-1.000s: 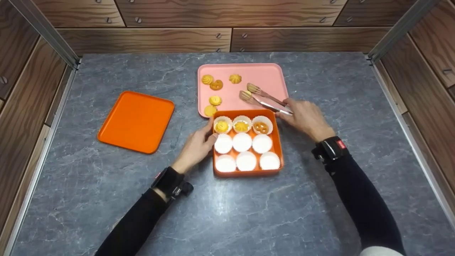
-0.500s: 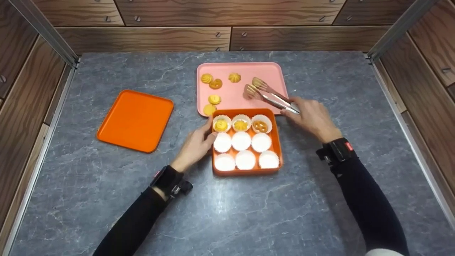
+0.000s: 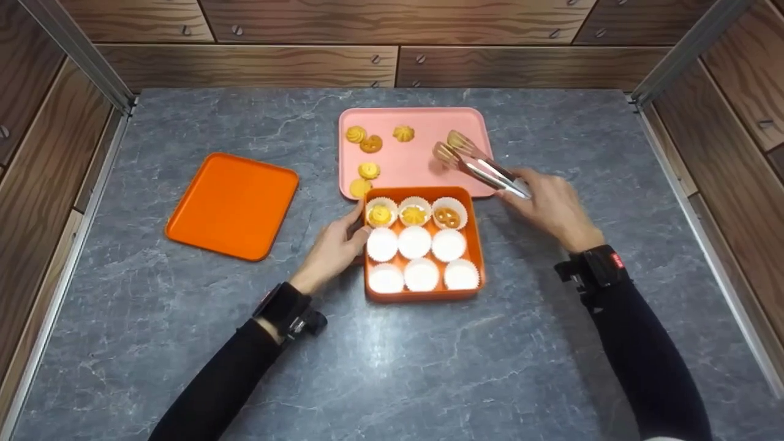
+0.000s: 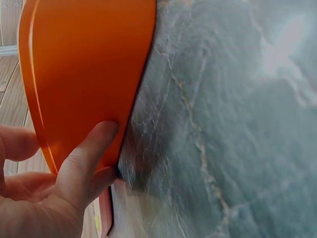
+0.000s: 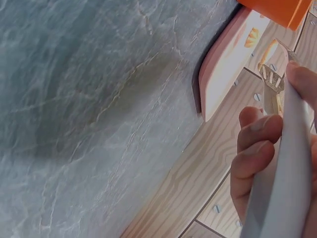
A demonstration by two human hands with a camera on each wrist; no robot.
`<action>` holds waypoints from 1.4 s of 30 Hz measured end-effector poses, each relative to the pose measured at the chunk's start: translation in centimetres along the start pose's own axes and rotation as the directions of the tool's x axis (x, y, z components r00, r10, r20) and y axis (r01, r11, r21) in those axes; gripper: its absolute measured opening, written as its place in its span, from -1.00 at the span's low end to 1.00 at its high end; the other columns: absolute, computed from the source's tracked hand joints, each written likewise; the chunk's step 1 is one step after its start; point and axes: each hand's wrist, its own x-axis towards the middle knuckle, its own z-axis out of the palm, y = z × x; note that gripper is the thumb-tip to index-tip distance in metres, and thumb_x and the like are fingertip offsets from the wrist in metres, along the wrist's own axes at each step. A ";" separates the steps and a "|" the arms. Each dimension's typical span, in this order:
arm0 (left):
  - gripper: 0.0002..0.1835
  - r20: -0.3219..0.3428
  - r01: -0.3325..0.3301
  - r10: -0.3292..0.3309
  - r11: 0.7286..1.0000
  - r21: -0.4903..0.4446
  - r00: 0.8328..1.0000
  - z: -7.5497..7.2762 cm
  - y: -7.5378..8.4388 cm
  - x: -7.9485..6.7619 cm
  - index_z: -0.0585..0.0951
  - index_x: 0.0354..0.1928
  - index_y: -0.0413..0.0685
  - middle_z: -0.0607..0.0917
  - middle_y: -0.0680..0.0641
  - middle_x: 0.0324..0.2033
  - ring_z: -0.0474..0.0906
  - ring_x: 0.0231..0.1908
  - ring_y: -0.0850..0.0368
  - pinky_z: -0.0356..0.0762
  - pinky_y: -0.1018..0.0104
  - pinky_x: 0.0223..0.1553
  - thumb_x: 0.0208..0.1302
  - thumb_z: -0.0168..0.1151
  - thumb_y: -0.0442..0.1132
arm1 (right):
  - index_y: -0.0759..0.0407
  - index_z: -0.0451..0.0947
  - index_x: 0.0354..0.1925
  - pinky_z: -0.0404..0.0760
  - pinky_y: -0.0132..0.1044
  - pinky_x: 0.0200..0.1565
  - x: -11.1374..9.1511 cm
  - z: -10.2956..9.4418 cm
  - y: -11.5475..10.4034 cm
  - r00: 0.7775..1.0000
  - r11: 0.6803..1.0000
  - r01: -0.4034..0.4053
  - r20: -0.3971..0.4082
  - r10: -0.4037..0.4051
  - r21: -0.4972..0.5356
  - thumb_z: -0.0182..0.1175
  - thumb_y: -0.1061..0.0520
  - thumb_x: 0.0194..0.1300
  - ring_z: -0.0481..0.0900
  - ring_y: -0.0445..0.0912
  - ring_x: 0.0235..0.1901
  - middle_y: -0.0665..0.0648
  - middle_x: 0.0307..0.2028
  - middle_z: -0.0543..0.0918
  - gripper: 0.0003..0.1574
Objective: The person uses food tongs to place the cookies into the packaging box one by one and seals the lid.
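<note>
The right hand is clamping curled fingers round the metal tongs, whose slotted heads are standing apart over the right side of the pink tray; nothing is showing clearly between them. Those tongs are looking light, springy and smooth, so mid-handle is seeming the right spot for squeezing. The left hand is gripping the orange box near its far left corner, thumb pressing the stiff-looking outer wall; some fingertips are hiding. Loose cookies are lying mostly on the tray's left, looking crumbly and wanting gentle sideways pinching. Paper cups inside the box are looking flimsy.
</note>
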 end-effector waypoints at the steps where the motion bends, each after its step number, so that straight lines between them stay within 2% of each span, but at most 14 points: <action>1: -0.34 0.006 0.005 -0.005 1.000 -0.010 1.000 0.0 0.0 0.0 0.24 0.58 -0.08 0.43 -0.16 0.44 0.60 0.01 0.05 0.59 0.20 0.15 0.52 0.13 -0.18 | 0.27 0.55 0.28 0.58 0.11 -0.28 -0.1 -0.1 0.0 1.000 1.000 -0.002 -0.002 0.002 0.003 0.28 -0.20 0.45 0.64 0.17 -0.28 0.34 -0.12 0.73 -0.30; 3: -0.34 0.020 0.021 -0.020 0.999 -0.035 1.000 -0.2 -0.1 0.0 0.24 0.57 -0.11 0.42 -0.15 0.45 0.59 0.16 0.03 0.57 0.18 0.24 0.51 0.13 -0.19 | 0.28 0.54 0.28 0.55 0.08 -0.32 -0.4 -0.2 0.1 1.000 1.000 -0.004 -0.005 0.004 0.003 0.27 -0.22 0.45 0.61 0.15 -0.32 0.33 -0.14 0.73 -0.29; 5: -0.33 0.031 0.041 -0.039 0.997 -0.063 0.999 -0.2 -0.3 0.0 0.25 0.56 -0.14 0.44 -0.16 0.44 0.54 0.27 0.05 0.59 0.21 0.25 0.49 0.15 -0.19 | 0.28 0.54 0.28 0.52 0.05 -0.34 -0.7 -0.3 0.0 1.000 1.000 -0.006 -0.010 0.006 0.001 0.26 -0.24 0.45 0.58 0.12 -0.34 0.32 -0.16 0.72 -0.27; 7: -0.32 0.048 0.075 -0.070 0.990 -0.120 0.996 -0.3 -0.3 0.0 0.25 0.57 -0.15 0.46 -0.20 0.42 0.59 0.23 0.00 0.68 0.19 0.13 0.48 0.17 -0.21 | 0.28 0.55 0.28 0.51 0.03 -0.35 -0.9 -0.4 0.0 1.000 1.000 -0.005 -0.015 0.005 0.001 0.26 -0.26 0.44 0.57 0.11 -0.36 0.31 -0.16 0.73 -0.25; 9: -0.31 0.069 0.118 -0.107 0.975 -0.187 0.992 -0.5 -0.4 -0.1 0.24 0.58 -0.13 0.47 -0.22 0.41 0.66 0.13 -0.02 0.78 0.18 -0.07 0.48 0.18 -0.21 | 0.28 0.56 0.28 0.51 0.03 -0.36 -1.1 -0.5 0.0 1.000 1.000 0.000 -0.022 0.000 0.000 0.27 -0.26 0.44 0.57 0.10 -0.36 0.30 -0.15 0.73 -0.25; 12: -0.29 0.116 0.184 -0.155 0.931 -0.316 0.981 -0.5 -0.4 -0.2 0.19 0.60 -0.11 0.42 -0.23 0.45 0.67 0.10 -0.06 0.81 0.14 -0.21 0.50 0.17 -0.24 | 0.28 0.56 0.27 0.53 0.05 -0.38 -1.5 -0.7 0.0 0.999 1.000 0.013 -0.031 -0.014 -0.003 0.27 -0.25 0.44 0.59 0.11 -0.38 0.32 -0.16 0.73 -0.25; 16: -0.29 0.164 0.238 -0.183 0.869 -0.434 0.969 -0.4 -0.2 -0.3 0.14 0.62 -0.10 0.36 -0.24 0.49 0.59 0.22 -0.09 0.80 0.12 -0.10 0.53 0.14 -0.28 | 0.28 0.56 0.27 0.51 0.02 -0.42 -2.2 -1.1 -0.3 0.999 0.999 0.030 -0.043 -0.030 -0.022 0.27 -0.24 0.44 0.58 0.10 -0.41 0.31 -0.20 0.73 -0.27; 19: -0.29 0.176 0.256 -0.195 0.848 -0.465 0.965 -0.3 -0.2 -0.3 0.13 0.62 -0.10 0.35 -0.24 0.49 0.54 0.27 -0.11 0.79 0.09 -0.05 0.54 0.12 -0.30 | 0.26 0.57 0.25 0.46 -0.04 -0.45 -2.6 -1.4 -0.6 0.998 0.999 0.042 -0.055 -0.044 -0.030 0.28 -0.23 0.44 0.55 0.08 -0.43 0.28 -0.24 0.73 -0.30; 24: -0.32 0.173 0.260 -0.201 0.841 -0.474 0.964 -0.3 -0.2 -0.3 0.16 0.62 -0.10 0.36 -0.22 0.48 0.51 0.29 -0.10 0.78 0.08 -0.04 0.55 0.11 -0.30 | 0.23 0.59 0.21 0.33 -0.18 -0.51 -3.4 -1.8 -1.4 0.995 0.996 0.079 -0.066 -0.081 -0.038 0.31 -0.21 0.42 0.46 0.01 -0.50 0.18 -0.35 0.67 -0.35; 34: -0.33 0.142 0.230 -0.185 0.863 -0.450 0.972 0.0 -0.2 -0.2 0.21 0.59 -0.14 0.36 -0.24 0.49 0.60 0.19 -0.10 0.80 0.13 -0.10 0.52 0.13 -0.32 | 0.19 0.63 0.17 0.41 -0.22 -0.53 -5.7 -2.0 -3.4 0.974 0.977 0.210 -0.076 -0.213 -0.047 0.37 -0.14 0.39 0.46 -0.08 -0.54 0.06 -0.43 0.63 -0.44; 39: -0.34 0.133 0.223 -0.182 0.858 -0.463 0.974 0.0 -0.2 -0.3 0.22 0.58 -0.16 0.36 -0.23 0.49 0.61 0.18 -0.10 0.80 0.11 -0.09 0.51 0.13 -0.32 | 0.13 0.63 0.13 0.31 -0.29 -0.58 -6.5 -2.1 -4.9 0.968 0.967 0.246 -0.032 -0.248 -0.065 0.38 -0.16 0.38 0.35 -0.15 -0.59 -0.03 -0.50 0.48 -0.47; 42: -0.35 0.130 0.220 -0.180 0.858 -0.464 0.975 0.2 -0.1 -0.3 0.24 0.58 -0.15 0.41 -0.23 0.46 0.60 0.19 -0.10 0.80 0.10 -0.09 0.51 0.13 -0.31 | 0.12 0.63 0.15 0.41 -0.28 -0.59 -6.9 -1.9 -5.6 0.964 0.962 0.265 -0.005 -0.266 -0.070 0.38 -0.17 0.36 0.41 -0.17 -0.57 -0.01 -0.45 0.58 -0.45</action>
